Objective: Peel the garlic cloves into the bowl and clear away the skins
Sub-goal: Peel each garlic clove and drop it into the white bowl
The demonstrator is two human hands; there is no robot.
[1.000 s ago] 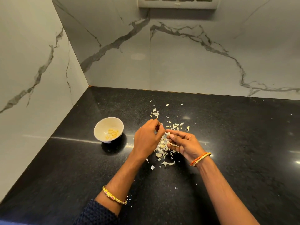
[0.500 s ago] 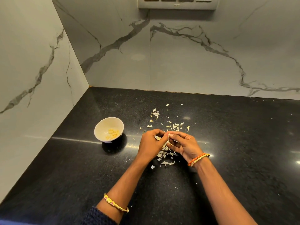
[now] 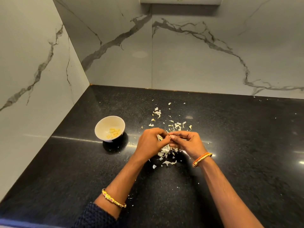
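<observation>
- Garlic clove [image 3: 168, 137]: you pinch it between the fingertips of both hands, held above the bench [image 3: 230, 145]; only a small pale bit of it shows, so how much skin it wears cannot be told.
- Your left hand [image 3: 150, 142] has its fingers curled in on the clove; your right hand [image 3: 187, 142] meets it thumb to thumb, fingers bent round the same clove.
- Skins [image 3: 166, 155] lie scattered under your fingers and beyond them, towards the wall.
- White bowl [image 3: 109, 128] stands to the left of your left-hand fingers, apart from them, with peeled cloves [image 3: 114, 132] inside.
</observation>
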